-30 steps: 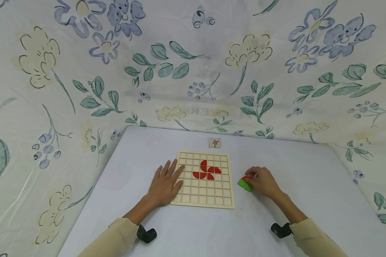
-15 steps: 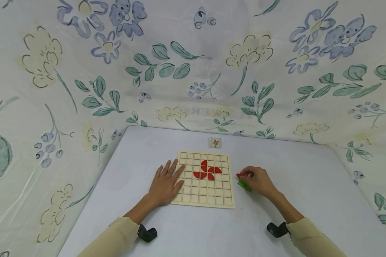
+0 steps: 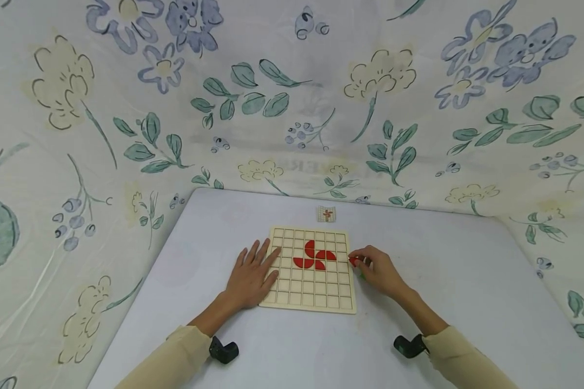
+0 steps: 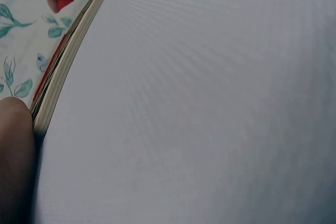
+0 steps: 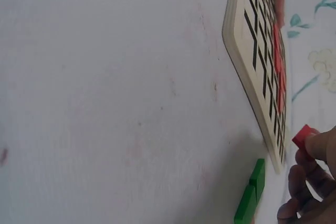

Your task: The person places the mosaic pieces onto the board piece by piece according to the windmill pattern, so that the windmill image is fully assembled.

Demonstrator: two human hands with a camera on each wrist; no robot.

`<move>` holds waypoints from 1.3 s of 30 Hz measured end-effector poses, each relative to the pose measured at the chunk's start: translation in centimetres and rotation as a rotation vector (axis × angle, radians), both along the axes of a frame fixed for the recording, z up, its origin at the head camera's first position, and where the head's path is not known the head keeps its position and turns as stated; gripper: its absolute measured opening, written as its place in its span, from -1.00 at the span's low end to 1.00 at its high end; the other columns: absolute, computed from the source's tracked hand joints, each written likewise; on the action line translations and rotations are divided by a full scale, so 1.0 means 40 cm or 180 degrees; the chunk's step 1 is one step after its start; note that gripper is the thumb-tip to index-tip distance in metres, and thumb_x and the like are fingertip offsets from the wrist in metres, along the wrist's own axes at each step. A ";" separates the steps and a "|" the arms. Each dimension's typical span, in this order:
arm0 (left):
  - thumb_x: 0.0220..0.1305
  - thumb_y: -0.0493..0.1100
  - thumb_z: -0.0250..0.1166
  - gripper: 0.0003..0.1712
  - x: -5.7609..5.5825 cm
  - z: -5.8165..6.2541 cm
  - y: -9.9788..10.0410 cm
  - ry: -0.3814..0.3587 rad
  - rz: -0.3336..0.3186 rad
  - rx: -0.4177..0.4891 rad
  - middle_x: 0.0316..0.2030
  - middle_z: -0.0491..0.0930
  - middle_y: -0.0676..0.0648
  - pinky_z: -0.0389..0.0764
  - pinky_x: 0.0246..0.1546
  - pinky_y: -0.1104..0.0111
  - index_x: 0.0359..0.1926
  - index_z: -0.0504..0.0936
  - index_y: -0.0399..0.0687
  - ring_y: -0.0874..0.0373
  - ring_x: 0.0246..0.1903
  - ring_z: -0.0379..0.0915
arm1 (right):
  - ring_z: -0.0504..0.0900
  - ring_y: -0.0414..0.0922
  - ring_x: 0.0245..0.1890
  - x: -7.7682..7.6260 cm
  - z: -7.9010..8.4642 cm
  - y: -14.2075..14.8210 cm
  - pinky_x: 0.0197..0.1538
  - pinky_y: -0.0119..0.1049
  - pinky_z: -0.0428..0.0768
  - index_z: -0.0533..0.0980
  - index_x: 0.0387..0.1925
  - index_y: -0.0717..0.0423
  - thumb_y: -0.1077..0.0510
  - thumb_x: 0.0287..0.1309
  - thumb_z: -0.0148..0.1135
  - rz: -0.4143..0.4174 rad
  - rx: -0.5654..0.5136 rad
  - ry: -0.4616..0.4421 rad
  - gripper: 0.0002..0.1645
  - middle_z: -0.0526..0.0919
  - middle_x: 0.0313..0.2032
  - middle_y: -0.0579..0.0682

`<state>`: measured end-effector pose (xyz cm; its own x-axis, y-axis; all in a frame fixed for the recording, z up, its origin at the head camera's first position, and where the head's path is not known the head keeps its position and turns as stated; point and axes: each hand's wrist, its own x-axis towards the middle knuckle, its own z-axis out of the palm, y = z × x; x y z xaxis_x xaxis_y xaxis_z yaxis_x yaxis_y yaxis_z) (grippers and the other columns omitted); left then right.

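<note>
A square wooden grid board (image 3: 304,297) lies on the white table, with several red pieces (image 3: 310,247) set in its cells like a pinwheel. My left hand (image 3: 250,278) rests with fingers spread over the board's left edge. Just off the right edge, my right hand (image 3: 383,272) pinches a small red piece (image 5: 301,137) between thumb and fingers. Two green blocks (image 5: 251,192) lie end to end on the table below that hand; in the head view it mostly hides them. In the left wrist view the held red piece (image 4: 65,3) shows beyond the board's edge.
Behind the board lies a small card (image 3: 326,214) printed with a grid and a red pinwheel. A flowered cloth (image 3: 292,108) hangs around the back and sides of the table (image 3: 292,351). A black device (image 3: 224,350) sits at each wrist.
My right hand has lifted the red piece from beside the green blocks and carried it left to the board's right edge. My left hand has stayed in place.
</note>
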<state>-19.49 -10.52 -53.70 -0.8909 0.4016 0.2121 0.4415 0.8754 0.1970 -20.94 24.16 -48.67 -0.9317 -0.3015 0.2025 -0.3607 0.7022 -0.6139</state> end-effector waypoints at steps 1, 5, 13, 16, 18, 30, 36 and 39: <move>0.50 0.15 -0.12 -0.32 0.000 0.001 0.000 0.0006 -0.0001 0.0005 0.52 -0.06 -0.18 -0.17 0.38 -0.10 0.53 0.14 0.06 -0.16 0.49 -0.26 | 0.47 -0.15 -0.36 0.000 0.000 -0.004 -0.31 -0.33 0.49 0.63 -0.11 0.16 0.40 0.21 0.26 0.0011 -0.0026 -0.0014 -0.76 0.58 -0.32 -0.10; 0.49 0.15 -0.11 -0.33 -0.002 0.003 0.001 0.0026 -0.0004 -0.0003 0.51 -0.04 -0.19 -0.14 0.37 -0.12 0.52 0.16 0.05 -0.17 0.48 -0.24 | 0.48 -0.16 -0.41 0.003 0.002 -0.015 -0.36 -0.34 0.48 0.64 -0.23 0.17 0.34 0.18 0.32 0.0025 -0.0134 -0.0138 -0.89 0.62 -0.39 -0.16; 0.50 0.15 -0.12 -0.32 -0.001 0.000 -0.003 0.0006 -0.0007 -0.0039 0.52 -0.05 -0.19 -0.15 0.38 -0.12 0.53 0.13 0.07 -0.17 0.49 -0.25 | 0.62 -0.17 -0.38 0.006 0.005 -0.029 -0.28 -0.37 0.61 0.68 -0.22 0.14 0.36 0.08 0.41 0.0029 -0.0446 -0.0239 -0.80 0.70 -0.33 -0.11; 0.50 0.16 -0.12 -0.32 -0.001 0.000 -0.003 0.0001 -0.0002 -0.0032 0.52 -0.06 -0.19 -0.15 0.38 -0.11 0.53 0.13 0.07 -0.16 0.49 -0.25 | 0.64 -0.14 -0.32 0.005 0.005 -0.032 -0.22 -0.34 0.64 0.66 -0.08 0.19 0.42 0.08 0.36 0.0120 -0.0546 -0.0165 -0.68 0.65 -0.29 -0.06; 0.50 0.16 -0.12 -0.32 -0.001 0.001 -0.003 -0.0008 -0.0003 -0.0022 0.52 -0.06 -0.18 -0.15 0.38 -0.11 0.54 0.12 0.07 -0.16 0.49 -0.25 | 0.62 -0.13 -0.30 0.004 0.005 -0.035 -0.20 -0.33 0.64 0.66 -0.02 0.19 0.44 0.11 0.32 0.0167 -0.0569 -0.0143 -0.64 0.60 -0.29 -0.05; 0.50 0.17 -0.13 -0.31 -0.002 -0.005 -0.003 0.0012 0.0000 -0.0059 0.52 -0.06 -0.19 -0.14 0.37 -0.12 0.54 0.12 0.07 -0.17 0.48 -0.24 | 0.56 -0.11 -0.28 0.004 0.001 -0.051 -0.19 -0.32 0.61 0.60 0.03 0.22 0.50 0.20 0.19 0.0268 -0.0476 -0.0084 -0.62 0.52 -0.26 -0.01; 0.49 0.17 -0.13 -0.31 -0.001 -0.002 -0.002 0.0024 0.0009 -0.0067 0.51 -0.05 -0.19 -0.14 0.38 -0.11 0.53 0.12 0.07 -0.17 0.49 -0.24 | 0.55 -0.12 -0.30 0.009 0.006 -0.058 -0.22 -0.31 0.60 0.58 -0.03 0.25 0.47 0.25 0.15 0.0283 -0.0503 -0.0118 -0.71 0.52 -0.26 0.03; 0.49 0.17 -0.14 -0.31 0.000 -0.001 -0.002 0.0022 0.0014 -0.0075 0.52 -0.05 -0.18 -0.15 0.38 -0.11 0.54 0.12 0.07 -0.16 0.49 -0.25 | 0.56 -0.13 -0.34 0.011 0.006 -0.061 -0.24 -0.31 0.59 0.57 -0.11 0.21 0.38 0.23 0.26 0.0192 -0.0524 -0.0171 -0.81 0.60 -0.29 -0.01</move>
<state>-19.50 -10.59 -53.75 -0.8912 0.4027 0.2087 0.4390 0.8816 0.1732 -20.51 21.70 -48.44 -0.9237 -0.3240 0.2043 -0.3628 0.5686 -0.7383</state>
